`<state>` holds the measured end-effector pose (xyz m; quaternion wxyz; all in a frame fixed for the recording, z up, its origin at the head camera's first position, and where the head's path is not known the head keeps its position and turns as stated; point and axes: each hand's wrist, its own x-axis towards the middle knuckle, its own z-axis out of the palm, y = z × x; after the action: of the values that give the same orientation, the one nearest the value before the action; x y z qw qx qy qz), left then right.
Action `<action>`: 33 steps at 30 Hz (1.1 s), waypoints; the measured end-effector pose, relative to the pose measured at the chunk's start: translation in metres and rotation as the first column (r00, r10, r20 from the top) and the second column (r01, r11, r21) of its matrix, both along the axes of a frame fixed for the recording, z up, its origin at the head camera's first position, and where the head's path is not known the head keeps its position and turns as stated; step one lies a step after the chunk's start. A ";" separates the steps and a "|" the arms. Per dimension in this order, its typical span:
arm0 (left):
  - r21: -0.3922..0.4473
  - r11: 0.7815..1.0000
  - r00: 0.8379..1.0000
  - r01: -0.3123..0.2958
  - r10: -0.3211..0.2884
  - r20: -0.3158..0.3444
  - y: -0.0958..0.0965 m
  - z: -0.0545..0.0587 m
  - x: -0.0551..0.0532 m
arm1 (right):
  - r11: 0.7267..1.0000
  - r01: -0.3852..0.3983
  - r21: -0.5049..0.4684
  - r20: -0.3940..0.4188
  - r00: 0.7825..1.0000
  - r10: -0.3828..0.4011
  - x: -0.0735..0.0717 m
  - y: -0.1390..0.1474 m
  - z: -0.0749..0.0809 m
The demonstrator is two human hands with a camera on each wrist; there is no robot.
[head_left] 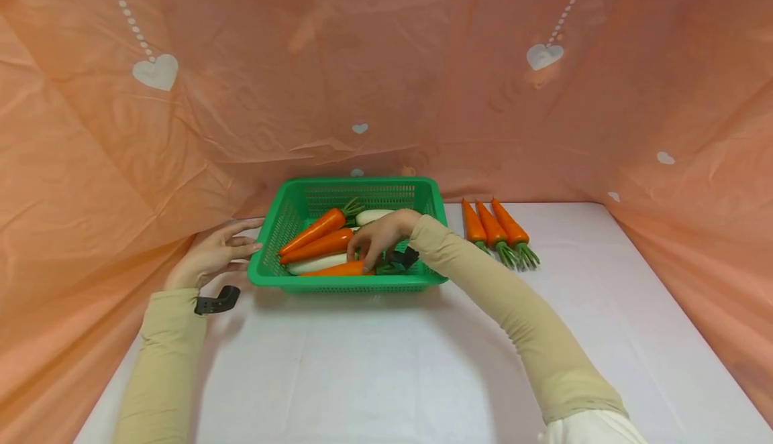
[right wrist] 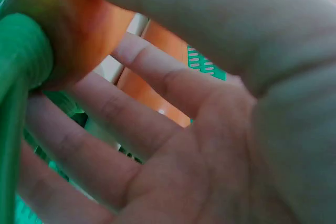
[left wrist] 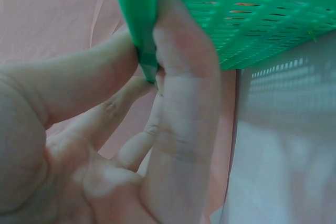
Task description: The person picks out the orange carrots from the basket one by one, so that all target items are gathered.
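Observation:
A green plastic basket (head_left: 350, 283) holds orange carrots and white radishes. At its left side, my left hand (head_left: 211, 253) pinches the rim (left wrist: 142, 35), with thumb and fingers on opposite sides. Inside the basket, my right hand (head_left: 382, 235) grips the front carrot (head_left: 341, 269) near its leafy end. The right wrist view shows that carrot's thick end (right wrist: 79, 30) and green stalks (right wrist: 21, 56) between thumb and fingers. Two other carrots (head_left: 317, 246) lie behind it. A white radish (head_left: 317, 264) shows between the carrots, and another white radish (head_left: 371, 216) lies farther back, partly hidden.
Three carrots (head_left: 494, 229) lie side by side on the white table (head_left: 362, 363), right of the basket, with their leaves toward me. An orange-pink cloth (head_left: 398, 95) with white hearts hangs behind and along both sides.

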<state>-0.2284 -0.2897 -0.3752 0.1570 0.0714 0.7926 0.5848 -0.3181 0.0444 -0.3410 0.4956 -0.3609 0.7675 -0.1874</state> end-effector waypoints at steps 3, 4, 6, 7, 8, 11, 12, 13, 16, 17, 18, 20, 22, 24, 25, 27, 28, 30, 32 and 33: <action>-0.001 1.000 1.000 0.002 -0.002 -0.001 0.000 0.000 0.000 | 1.000 -0.003 -0.031 -0.010 1.000 0.002 0.000 0.003 0.002; -0.002 1.000 1.000 0.001 -0.001 0.000 0.000 0.000 0.000 | 0.999 0.001 -0.046 -0.015 1.000 -0.002 0.001 0.005 0.003; -0.007 1.000 1.000 0.001 -0.001 0.001 0.001 0.000 0.000 | 0.996 0.017 -0.090 -0.020 1.000 -0.019 0.001 0.009 0.005; -0.008 1.000 1.000 0.001 -0.001 0.002 0.001 -0.001 0.000 | 0.992 0.033 -0.118 -0.020 0.999 -0.036 0.001 0.012 0.007; -0.008 1.000 1.000 0.000 0.000 0.001 0.001 -0.001 0.000 | 0.987 0.054 -0.150 -0.016 0.998 -0.057 0.001 0.015 0.008; -0.001 1.000 1.000 -0.004 0.004 -0.001 0.001 -0.001 0.000 | 0.960 0.120 -0.253 -0.004 0.992 -0.125 0.000 0.026 0.015; 0.000 1.000 1.000 -0.007 0.007 -0.002 0.001 -0.001 0.000 | 0.948 0.140 -0.286 0.000 0.989 -0.146 -0.001 0.031 0.018; 0.006 1.000 1.000 -0.008 0.008 -0.003 0.001 -0.001 0.000 | 0.935 0.158 -0.316 0.000 0.986 -0.167 -0.001 0.036 0.021; 0.013 1.000 1.000 -0.006 0.006 -0.004 0.001 -0.001 0.000 | 0.901 0.194 -0.387 -0.020 0.976 -0.219 -0.002 0.054 0.027; 0.015 1.000 1.000 -0.005 0.005 -0.004 0.001 -0.001 0.000 | 0.890 0.206 -0.408 -0.026 0.971 -0.237 -0.001 0.060 0.029; 0.015 1.000 1.000 -0.005 0.005 -0.004 0.001 -0.001 0.000 | 0.878 0.216 -0.427 -0.036 0.966 -0.255 -0.001 0.067 0.030; 0.014 1.000 1.000 -0.003 0.003 0.000 0.001 -0.001 0.000 | 0.851 0.245 -0.465 -0.043 0.953 -0.299 0.001 0.081 0.033; 0.017 1.000 1.000 -0.004 0.004 0.002 0.001 -0.001 0.000 | 0.827 0.278 -0.489 -0.066 0.934 -0.352 0.005 0.094 0.036; 0.015 1.000 1.000 -0.007 0.007 0.001 0.001 0.000 0.001 | 0.800 0.318 -0.509 -0.084 0.907 -0.413 0.009 0.108 0.038; 0.018 1.000 1.000 -0.006 0.006 0.000 0.001 0.000 0.001 | 0.784 0.341 -0.519 -0.093 0.889 -0.448 0.012 0.116 0.039; 0.020 1.000 1.000 -0.006 0.006 -0.004 0.001 -0.001 0.001 | 0.749 0.389 -0.536 -0.114 0.846 -0.521 0.017 0.132 0.038; 0.021 1.000 1.000 -0.007 0.007 -0.004 0.001 -0.001 0.001 | 0.723 0.409 -0.557 -0.113 0.825 -0.553 0.020 0.141 0.036; 0.017 1.000 1.000 -0.007 0.008 -0.003 0.001 -0.001 0.001 | 0.671 0.449 -0.590 -0.098 0.786 -0.611 0.026 0.158 0.031; 0.014 1.000 1.000 -0.011 0.011 0.001 0.001 -0.002 0.001 | 0.630 0.484 -0.608 -0.095 0.743 -0.663 0.034 0.175 0.026; 0.013 1.000 1.000 -0.013 0.013 0.004 0.002 -0.002 0.001 | 0.609 0.503 -0.613 -0.092 0.720 -0.688 0.037 0.183 0.024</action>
<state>-0.2276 -0.2879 -0.3768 0.1541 0.0662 0.7890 0.5911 -0.2807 0.2274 -0.3168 0.1472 -0.2312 0.8254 -0.4935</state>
